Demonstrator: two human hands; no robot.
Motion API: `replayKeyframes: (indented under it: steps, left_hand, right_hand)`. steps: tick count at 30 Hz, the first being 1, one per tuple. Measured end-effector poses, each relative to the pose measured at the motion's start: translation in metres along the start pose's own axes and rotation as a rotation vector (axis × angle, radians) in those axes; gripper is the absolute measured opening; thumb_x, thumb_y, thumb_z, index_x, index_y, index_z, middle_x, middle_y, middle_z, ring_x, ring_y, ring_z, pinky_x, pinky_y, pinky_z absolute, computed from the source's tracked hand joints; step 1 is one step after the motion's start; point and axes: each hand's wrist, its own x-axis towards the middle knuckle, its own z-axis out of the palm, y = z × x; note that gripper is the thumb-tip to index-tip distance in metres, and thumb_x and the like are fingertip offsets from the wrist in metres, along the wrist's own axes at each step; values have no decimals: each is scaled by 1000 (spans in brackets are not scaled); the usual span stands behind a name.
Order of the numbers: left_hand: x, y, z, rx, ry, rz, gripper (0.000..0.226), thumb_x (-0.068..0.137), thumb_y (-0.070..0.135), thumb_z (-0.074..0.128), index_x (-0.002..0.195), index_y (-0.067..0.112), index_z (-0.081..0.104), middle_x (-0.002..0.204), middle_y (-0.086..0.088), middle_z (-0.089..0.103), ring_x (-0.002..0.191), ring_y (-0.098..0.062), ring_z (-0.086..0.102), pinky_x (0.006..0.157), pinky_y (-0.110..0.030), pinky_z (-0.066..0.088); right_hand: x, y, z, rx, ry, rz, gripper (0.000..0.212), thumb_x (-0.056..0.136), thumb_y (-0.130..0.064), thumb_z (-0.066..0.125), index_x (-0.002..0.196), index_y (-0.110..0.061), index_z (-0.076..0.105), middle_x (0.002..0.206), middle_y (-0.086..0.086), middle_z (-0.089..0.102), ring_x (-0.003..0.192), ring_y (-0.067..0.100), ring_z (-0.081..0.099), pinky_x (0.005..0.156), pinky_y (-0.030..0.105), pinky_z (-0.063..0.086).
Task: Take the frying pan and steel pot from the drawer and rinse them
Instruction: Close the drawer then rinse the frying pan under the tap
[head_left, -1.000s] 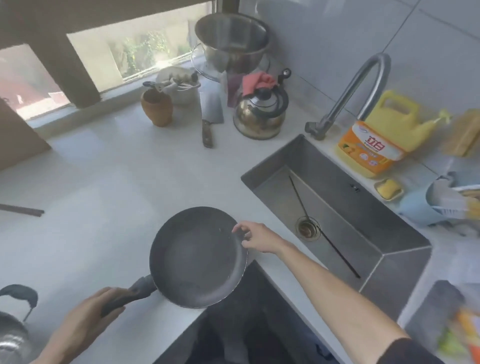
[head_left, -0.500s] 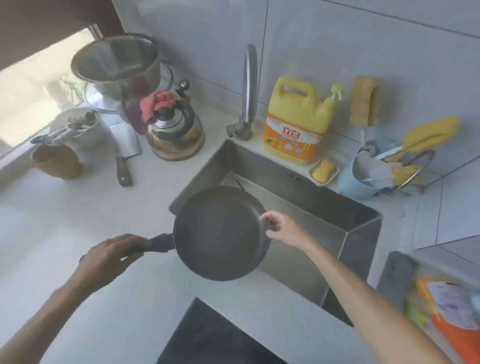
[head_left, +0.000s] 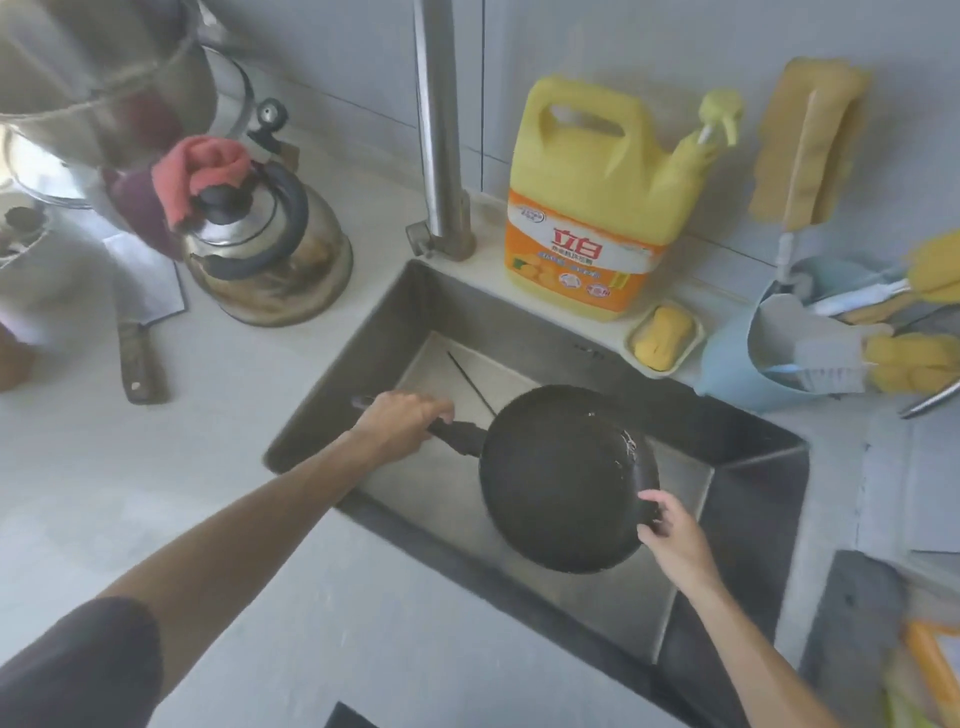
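Frying pan (head_left: 566, 478) now over sink (head_left: 753, 457), both-handed.

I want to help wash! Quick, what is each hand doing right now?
Left hand: closed around the black handle of the round black frying pan.
Right hand: fingers pinching the pan's far rim, over the steel sink.

Our left hand (head_left: 400, 423) is closed in a fist, knuckles up, its forearm running bare from a dark sleeve at the lower left. Our right hand (head_left: 672, 535) reaches up from the lower right on a bare, extended forearm, its fingers (head_left: 655, 505) curled in a pinch, well apart from the left.
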Motion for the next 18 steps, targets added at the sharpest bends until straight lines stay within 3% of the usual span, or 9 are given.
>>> replayKeyframes:
  steps: [2, 5, 10, 13, 14, 16, 18]
  left_hand:
    - [20, 5, 28, -5, -57, -2, 30, 91, 16, 53, 119, 23, 49, 119, -1, 61, 104, -27, 61, 74, -35, 40]
    - [42, 2, 64, 3, -111, -51, 32, 90, 10, 52, 119, 22, 47, 118, -1, 61, 104, -27, 61, 71, -33, 35]
    - [54, -13, 94, -15, -145, -135, 32, 89, 3, 49, 118, 17, 45, 116, -5, 60, 101, -29, 60, 71, -36, 37]
    - [55, -22, 102, -7, -181, -161, 33, 88, 3, 48, 117, 17, 45, 116, -5, 59, 101, -29, 61, 73, -39, 41]
    - [56, -23, 102, -6, -202, -171, 32, 88, 4, 48, 117, 17, 44, 117, -5, 59, 102, -29, 61, 75, -40, 43]
    - [58, -24, 94, -75, -225, -213, 32, 89, 15, 50, 119, 19, 44, 119, -3, 60, 104, -28, 61, 81, -40, 46]
    - [59, -24, 66, -283, -119, -287, 37, 89, 35, 54, 123, 26, 44, 118, 5, 61, 107, -22, 60, 86, -36, 46]
  right_hand:
    - [14, 21, 12, 15, 13, 54, 44, 81, 6, 54, 107, -29, 57, 103, 9, 68, 91, 24, 65, 78, 25, 46]
    - [30, 39, 30, 48, 27, 89, 40, 83, 4, 55, 110, -25, 57, 102, 5, 67, 89, 17, 65, 79, 25, 45]
    - [47, 48, 58, 66, 35, 55, 39, 84, 6, 55, 107, -26, 56, 103, 5, 67, 93, 15, 64, 71, 6, 47]
    - [50, 45, 69, 56, 44, 42, 44, 83, 6, 55, 100, -35, 55, 96, 0, 69, 92, 13, 65, 76, 17, 47]
    - [50, 46, 71, 49, 44, 42, 46, 83, 6, 55, 97, -37, 54, 95, -2, 69, 91, 10, 65, 76, 19, 47]
    - [51, 46, 74, 35, 39, 42, 54, 81, 7, 57, 90, -46, 53, 93, -7, 70, 82, -3, 66, 71, 10, 46]
    - [53, 47, 74, 38, 47, 45, 64, 78, 9, 59, 82, -54, 52, 88, -13, 67, 74, -15, 62, 63, -1, 41]
